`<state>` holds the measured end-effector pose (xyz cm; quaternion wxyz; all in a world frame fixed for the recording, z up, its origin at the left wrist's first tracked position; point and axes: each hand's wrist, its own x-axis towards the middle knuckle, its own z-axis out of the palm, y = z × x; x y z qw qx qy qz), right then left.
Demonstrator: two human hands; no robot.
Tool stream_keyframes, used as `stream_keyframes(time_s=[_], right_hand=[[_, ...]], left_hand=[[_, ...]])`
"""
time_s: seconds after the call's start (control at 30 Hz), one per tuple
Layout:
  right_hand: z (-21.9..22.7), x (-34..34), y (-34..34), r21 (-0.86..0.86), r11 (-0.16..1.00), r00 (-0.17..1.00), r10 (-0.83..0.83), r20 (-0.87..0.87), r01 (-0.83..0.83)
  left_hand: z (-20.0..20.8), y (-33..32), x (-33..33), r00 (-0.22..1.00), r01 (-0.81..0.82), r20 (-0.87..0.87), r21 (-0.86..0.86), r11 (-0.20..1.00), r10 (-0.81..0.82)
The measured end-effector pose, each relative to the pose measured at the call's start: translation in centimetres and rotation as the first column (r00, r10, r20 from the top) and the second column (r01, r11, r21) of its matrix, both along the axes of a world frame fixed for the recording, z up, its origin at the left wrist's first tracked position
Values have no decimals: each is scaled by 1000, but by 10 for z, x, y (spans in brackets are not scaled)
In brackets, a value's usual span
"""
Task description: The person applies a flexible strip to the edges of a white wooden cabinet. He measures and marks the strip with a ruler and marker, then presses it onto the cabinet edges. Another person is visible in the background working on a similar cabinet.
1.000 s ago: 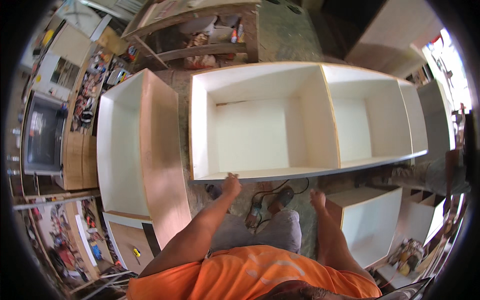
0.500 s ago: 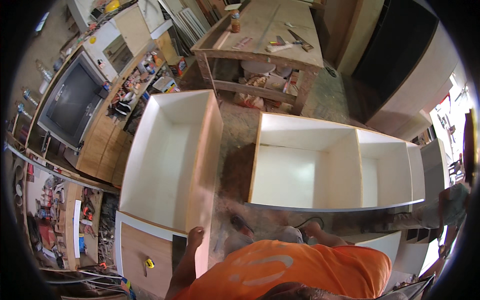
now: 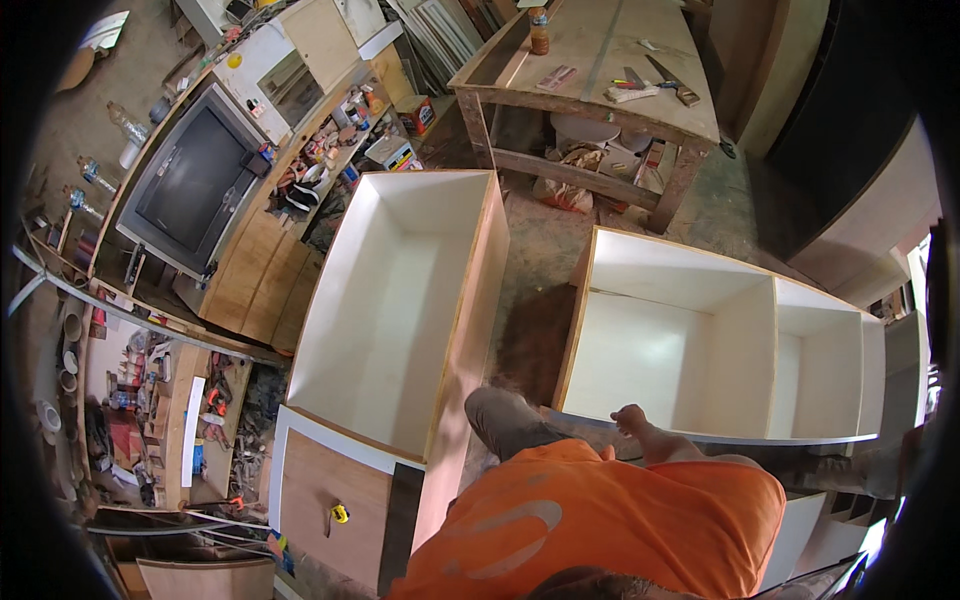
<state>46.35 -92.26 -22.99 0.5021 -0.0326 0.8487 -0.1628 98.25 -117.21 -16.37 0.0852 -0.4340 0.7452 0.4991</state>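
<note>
- The fingers (image 3: 618, 413) of the right hand (image 3: 632, 421) look loosely curled; they are too small in view to tell whether they are closed or hold anything.
- The left hand is out of sight, with the shirt (image 3: 590, 520) filling the space in front, so I cannot tell the state of its fingers.
- The cabinet (image 3: 645, 345) lies directly ahead of the right hand, which overlaps its dark near edge at the widest compartment; whether the two touch, I cannot tell.
- The cabinet's long axis runs across the person from left to right, open side up, and most of its length stretches to the right of those fingers. Of the hands, only the right shows beside it.
- A bent knee (image 3: 505, 415) is just off the cabinet's near left corner.
- The box (image 3: 390, 310) lies to the left, also open side up, its long axis running away from the person, roughly square to the cabinet's; floor (image 3: 530, 240) shows between them.
- A tape measure (image 3: 340, 513) lies on a brown, white-edged panel (image 3: 335, 480) at the box's near end.
- Beyond, the desk (image 3: 680, 50) carries a saw (image 3: 672, 80) and a bottle (image 3: 540, 35).
</note>
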Motion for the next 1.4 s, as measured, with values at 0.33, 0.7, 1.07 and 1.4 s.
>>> stream_keyframes(time_s=[0.33,0.7,1.07,1.4], right_hand=[[-83,8,14,-101,990,995,-95,30,97],[-105,-3,-64,-49,922,909,370,-191,-385],[87,-282,-175,-274,429,465,-882,81,861],[-20,-376,-187,-214,576,598,-799,55,789]], left_hand=[[79,-186,-211,998,40,37,112,993,-44],[135,-434,-534,967,251,7,162,954,-255],[107,-514,-705,973,-120,-162,257,959,165],[86,-698,-953,761,-274,-306,648,711,572]])
